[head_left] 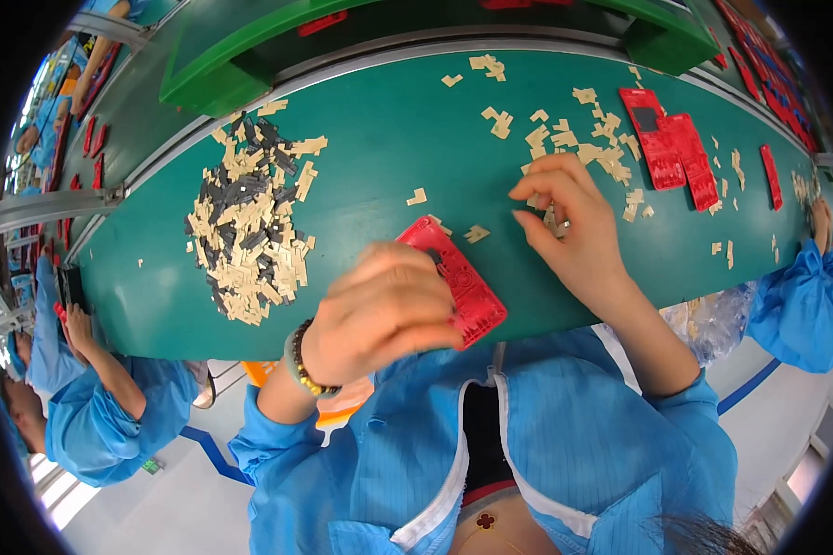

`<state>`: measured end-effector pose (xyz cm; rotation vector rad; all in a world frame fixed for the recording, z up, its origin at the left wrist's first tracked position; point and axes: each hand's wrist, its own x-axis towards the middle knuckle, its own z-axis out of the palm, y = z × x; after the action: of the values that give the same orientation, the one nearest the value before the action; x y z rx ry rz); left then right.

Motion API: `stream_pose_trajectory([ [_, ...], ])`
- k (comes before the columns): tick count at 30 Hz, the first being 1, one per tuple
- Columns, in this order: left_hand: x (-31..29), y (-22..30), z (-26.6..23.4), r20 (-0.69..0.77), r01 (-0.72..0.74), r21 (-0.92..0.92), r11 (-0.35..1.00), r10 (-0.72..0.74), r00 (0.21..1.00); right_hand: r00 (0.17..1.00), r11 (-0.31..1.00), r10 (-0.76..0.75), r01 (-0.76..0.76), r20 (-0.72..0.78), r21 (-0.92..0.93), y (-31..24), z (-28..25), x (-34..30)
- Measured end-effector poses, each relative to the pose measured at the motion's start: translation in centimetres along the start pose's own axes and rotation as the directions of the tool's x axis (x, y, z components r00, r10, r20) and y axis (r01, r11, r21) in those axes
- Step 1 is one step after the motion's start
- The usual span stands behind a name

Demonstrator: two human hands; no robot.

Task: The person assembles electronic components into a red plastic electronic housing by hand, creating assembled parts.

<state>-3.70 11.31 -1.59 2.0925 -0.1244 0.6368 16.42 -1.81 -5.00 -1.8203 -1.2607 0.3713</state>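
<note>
A red plastic casing (477, 289) lies tilted at the front edge of the green table. My left hand (389, 305), with beaded bracelets at the wrist, is over the casing's left side. Its fingers are curled together and slightly blurred, so anything between them is hidden. To the right, my right hand (574, 222) is raised with curved fingers, thumb and index tips apart. Small cream pieces (552, 218) show inside its curl and seem held there. Loose L-shaped cream pieces (476, 234) lie between the hands.
A heap of cream and dark grey pieces (254, 222) sits at left. More cream pieces (606, 153) are scattered at right beside red casings (662, 148). A green raised frame (222, 85) spans the far edge. Co-workers in blue sit at left (111, 407) and right (796, 305).
</note>
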Motion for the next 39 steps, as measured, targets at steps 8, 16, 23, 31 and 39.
stream_pose_trajectory([
  [8,-0.9,-1.2,1.0,0.011,-0.239,0.624,0.744,0.297,0.955,0.883,0.911,-0.269,0.104,0.385,0.398,-2.6,1.2,0.4],
  [16,-0.9,-0.4,0.9,0.023,-0.154,0.754,0.639,0.209,0.978,0.874,0.913,-0.384,0.311,0.297,0.265,-2.8,1.3,0.3],
  [23,-1.6,-0.4,0.6,-0.200,0.424,0.347,0.836,-0.376,0.905,0.940,0.936,-0.285,0.315,0.188,-0.158,-1.4,0.7,0.0],
  [31,-1.7,-0.1,0.9,-0.491,0.514,0.212,0.831,-0.364,0.791,0.844,0.839,-0.535,0.535,0.026,-0.103,-3.7,4.6,2.9],
  [39,-6.2,-0.3,5.7,-0.135,0.265,0.688,0.676,-0.239,0.962,0.796,0.823,0.260,-0.479,0.547,0.305,-2.0,5.6,3.6],
])
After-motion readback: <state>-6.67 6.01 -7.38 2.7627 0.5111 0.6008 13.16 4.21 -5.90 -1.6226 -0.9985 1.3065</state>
